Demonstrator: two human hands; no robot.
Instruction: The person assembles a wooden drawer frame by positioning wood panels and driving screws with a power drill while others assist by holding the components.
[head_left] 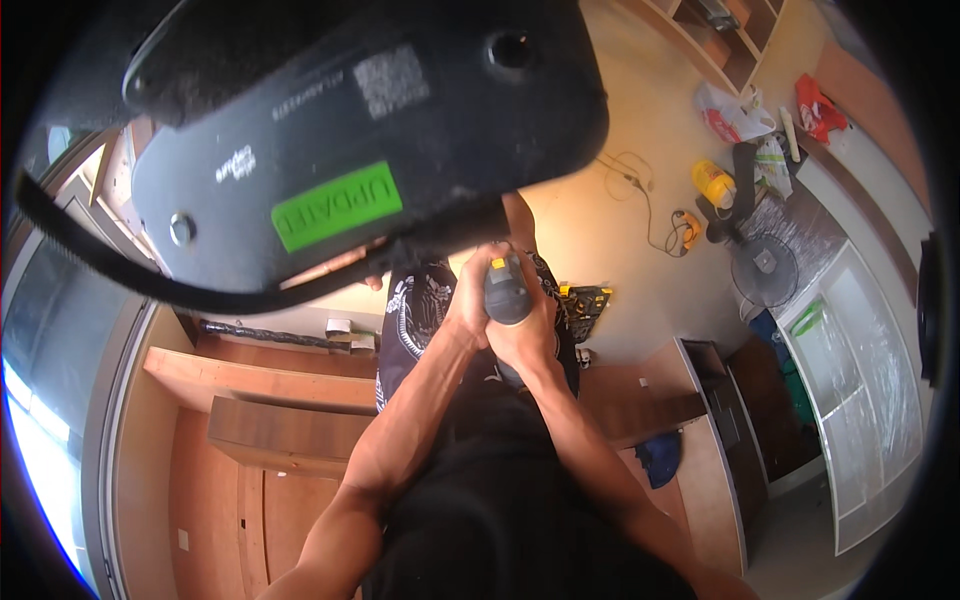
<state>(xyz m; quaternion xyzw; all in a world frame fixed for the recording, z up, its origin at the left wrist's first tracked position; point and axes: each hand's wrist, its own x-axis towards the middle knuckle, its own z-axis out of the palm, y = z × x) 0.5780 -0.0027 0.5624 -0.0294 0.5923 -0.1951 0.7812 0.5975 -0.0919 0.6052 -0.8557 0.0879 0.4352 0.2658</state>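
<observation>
Both hands are closed around a dark grey cordless drill [506, 290] with a yellow patch on its top, held in front of my body. My left hand [467, 303] presses along its left side. My right hand [527, 337] wraps its rear and right side. The drill's front end and whatever it points at cannot be made out. A large black device [450, 110] with a green label fills the upper left and hides much of what lies ahead. Just right of my hands, a black and yellow tool case [588, 303] lies on the floor.
Right of me are an orange corded power tool [688, 228], a yellow container [714, 184], a round fan [765, 268] and plastic bags [735, 112]. Wooden cabinets [285, 430] stand at lower left, a shelf unit [725, 45] at upper right, and a plastic-wrapped white panel [850, 395] at right.
</observation>
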